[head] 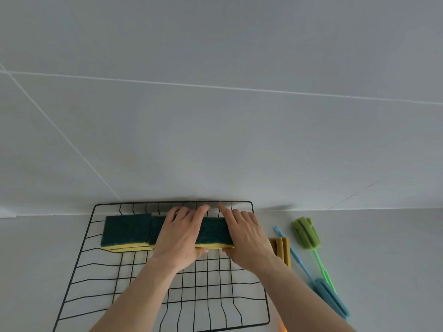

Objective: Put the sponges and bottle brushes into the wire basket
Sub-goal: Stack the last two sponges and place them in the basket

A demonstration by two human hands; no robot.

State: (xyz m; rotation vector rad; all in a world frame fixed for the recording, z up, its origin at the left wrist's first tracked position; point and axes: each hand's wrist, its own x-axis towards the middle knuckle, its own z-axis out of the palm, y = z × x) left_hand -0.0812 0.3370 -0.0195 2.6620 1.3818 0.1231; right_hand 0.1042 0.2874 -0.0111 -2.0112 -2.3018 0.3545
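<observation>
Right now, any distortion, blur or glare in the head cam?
Head view: wide-angle bend, tile seams and basket rim splay outward; lighting soft and even, no glare; faint shadow behind the basket at the wall; hands, sponges and brushes mostly sharp.

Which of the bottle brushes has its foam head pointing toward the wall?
The green bottle brush: its foam head lies at the wall end. The blue bottle brush has its head toward the person.

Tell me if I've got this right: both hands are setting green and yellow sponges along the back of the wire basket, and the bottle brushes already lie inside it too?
Not quite. In the head view the green bottle brush and blue bottle brush lie on the counter right of the wire basket, not inside. Both hands are indeed on the sponges.
</observation>
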